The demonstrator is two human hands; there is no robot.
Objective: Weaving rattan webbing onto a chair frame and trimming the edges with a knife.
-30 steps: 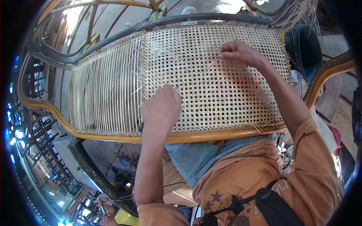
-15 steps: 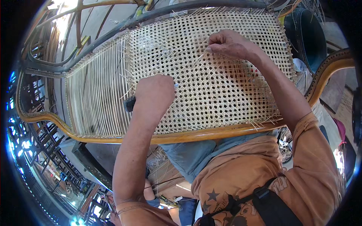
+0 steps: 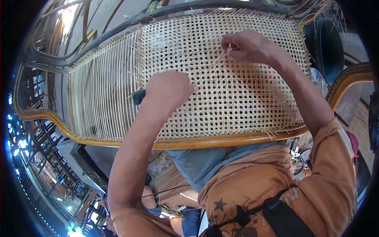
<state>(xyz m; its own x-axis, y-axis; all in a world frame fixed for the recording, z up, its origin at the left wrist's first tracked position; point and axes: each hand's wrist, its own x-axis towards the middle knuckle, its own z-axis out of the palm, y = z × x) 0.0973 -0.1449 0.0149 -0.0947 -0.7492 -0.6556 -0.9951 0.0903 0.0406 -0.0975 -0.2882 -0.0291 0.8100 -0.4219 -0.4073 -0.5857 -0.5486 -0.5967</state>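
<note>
A woven cane panel (image 3: 221, 98) with a mesh of small holes lies in front of me, framed in curved brown wood (image 3: 221, 141). My left hand (image 3: 169, 90) is closed over the panel's middle left. A dark tool handle (image 3: 138, 97) sticks out of its left side; the rest of the tool is hidden under the fist. Farther up and to the right, my right hand (image 3: 246, 46) is held just above the weave, thumb and fingers pinched on a thin pale cane strand (image 3: 219, 59). That strand slants down left toward the mesh.
Left of the mesh, parallel cane strands (image 3: 100, 91) run without cross weaving. Loose strand ends stick out along the panel's edges. A dark bucket (image 3: 323, 45) stands at the far right, near a curved wooden arm (image 3: 351, 81). A metal-edged dark beam (image 3: 89, 164) lies below left.
My right hand has shifted slightly right, with its fingers turned more downward on the strand. The left hand has moved a little right and its thumb now shows. The view has shifted slightly.
</note>
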